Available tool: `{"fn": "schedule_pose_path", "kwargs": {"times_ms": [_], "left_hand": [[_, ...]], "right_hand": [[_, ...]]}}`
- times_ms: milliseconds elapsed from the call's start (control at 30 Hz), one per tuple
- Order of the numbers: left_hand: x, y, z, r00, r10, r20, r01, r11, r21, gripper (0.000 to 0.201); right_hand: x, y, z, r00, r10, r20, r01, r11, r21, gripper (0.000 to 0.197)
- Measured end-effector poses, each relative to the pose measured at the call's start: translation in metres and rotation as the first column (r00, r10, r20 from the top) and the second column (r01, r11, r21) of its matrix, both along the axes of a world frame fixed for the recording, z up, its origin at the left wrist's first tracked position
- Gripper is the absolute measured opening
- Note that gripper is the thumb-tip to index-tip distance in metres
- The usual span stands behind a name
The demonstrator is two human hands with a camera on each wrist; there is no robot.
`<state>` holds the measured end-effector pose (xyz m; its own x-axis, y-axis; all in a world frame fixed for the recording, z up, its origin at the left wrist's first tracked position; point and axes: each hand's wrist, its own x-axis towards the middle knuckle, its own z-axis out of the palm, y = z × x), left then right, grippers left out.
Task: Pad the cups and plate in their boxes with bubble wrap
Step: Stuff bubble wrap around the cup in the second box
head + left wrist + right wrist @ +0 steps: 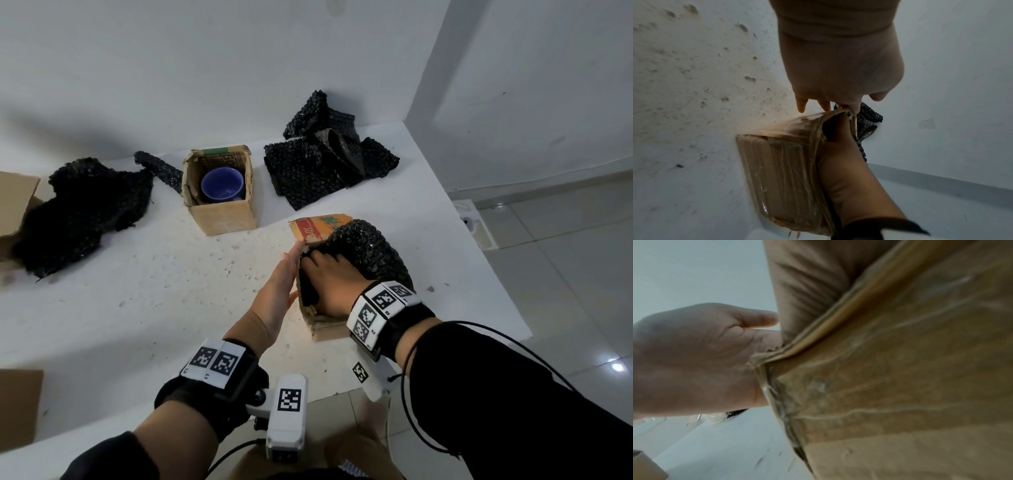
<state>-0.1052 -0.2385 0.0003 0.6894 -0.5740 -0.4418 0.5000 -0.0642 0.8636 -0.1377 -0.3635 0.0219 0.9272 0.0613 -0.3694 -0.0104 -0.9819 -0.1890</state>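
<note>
A small cardboard box point(320, 325) stands near the table's front right edge, with black bubble wrap point(371, 251) bulging out of its top. My right hand point(330, 282) lies over the wrap, its fingers bent down into the box with the tips hidden. My left hand point(277, 287) rests flat against the box's left side with straight fingers; in the left wrist view its fingertips point(801, 107) reach the taped box's point(777, 175) top edge. Farther back stands an open box point(224, 214) holding a blue cup point(222, 185) with no wrap in it.
Loose black bubble wrap lies at the back right point(322, 164) and back left point(82, 209), the latter spilling from a larger box point(13, 202) at the left edge. Another cardboard piece point(17, 404) sits at the near left. The table point(154, 291) ends just right of my box.
</note>
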Motion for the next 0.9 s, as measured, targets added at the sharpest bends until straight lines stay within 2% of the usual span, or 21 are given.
{"fn": "schedule_pose_path", "kwargs": {"times_ms": [100,300,400,467,567,733,900], "left_hand": [[0.0,0.001,0.001,0.998,-0.056,0.041,0.055,0.998,0.014,0.046],[0.001,0.002,0.007,0.991,-0.103,0.091,0.099,0.994,0.046,0.056],[0.002,0.001,0.005,0.989,-0.106,0.099,0.102,0.994,0.044,0.045],[0.002,0.002,0.006,0.987,-0.116,0.113,0.111,0.993,0.048,0.044],[0.003,0.001,0.006,0.986,-0.124,0.11,0.119,0.992,0.05,0.044],[0.003,0.002,0.007,0.983,-0.139,0.119,0.132,0.989,0.061,0.044],[0.003,0.002,0.01,0.981,-0.149,0.128,0.141,0.988,0.067,0.043]], "right_hand": [[0.004,0.007,0.006,0.998,-0.051,-0.022,0.051,0.999,-0.005,0.06],[-0.012,-0.006,0.034,1.0,-0.002,-0.019,0.004,0.998,0.058,0.042],[-0.03,-0.016,0.044,0.996,0.015,0.087,-0.004,0.992,-0.129,0.039],[-0.04,-0.022,0.049,0.998,0.008,0.066,0.01,0.966,-0.258,0.047],[-0.04,-0.025,0.049,0.998,0.062,0.018,-0.051,0.927,-0.371,0.055],[-0.02,-0.028,0.034,0.993,0.122,0.001,-0.108,0.878,-0.467,0.061],[-0.018,-0.023,0.023,0.997,0.075,-0.014,-0.073,0.884,-0.461,0.063]]}}
